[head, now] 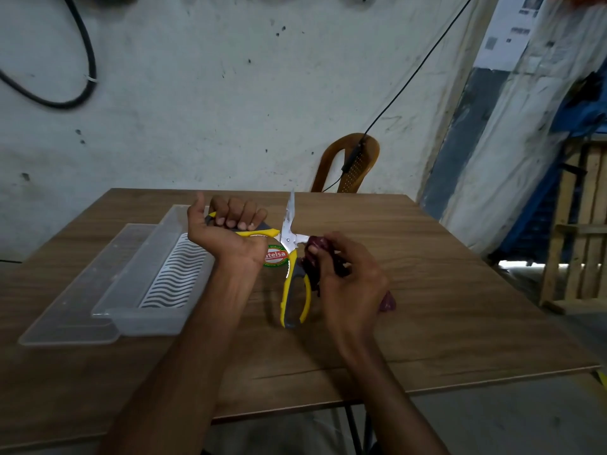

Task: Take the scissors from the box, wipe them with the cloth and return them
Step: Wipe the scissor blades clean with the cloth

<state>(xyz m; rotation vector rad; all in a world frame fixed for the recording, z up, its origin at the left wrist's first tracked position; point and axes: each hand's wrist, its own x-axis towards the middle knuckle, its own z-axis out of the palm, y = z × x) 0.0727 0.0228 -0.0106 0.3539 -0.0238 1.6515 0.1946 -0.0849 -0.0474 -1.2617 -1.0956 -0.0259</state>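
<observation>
Left grip (230,224) clasps the opened scissors (289,238), right (348,277) pinches cloth (315,251) on a blade: wiping underway, return to box (147,284) left

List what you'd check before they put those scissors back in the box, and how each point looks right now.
1. Left hand grips a handle of the scissors: ok.
2. Cloth held by right hand against one blade: ok.
3. Both blades wiped: cannot tell.
4. Blades closed for storing: not ok, spread wide.
5. Box open: ok; lid beside it.
</observation>
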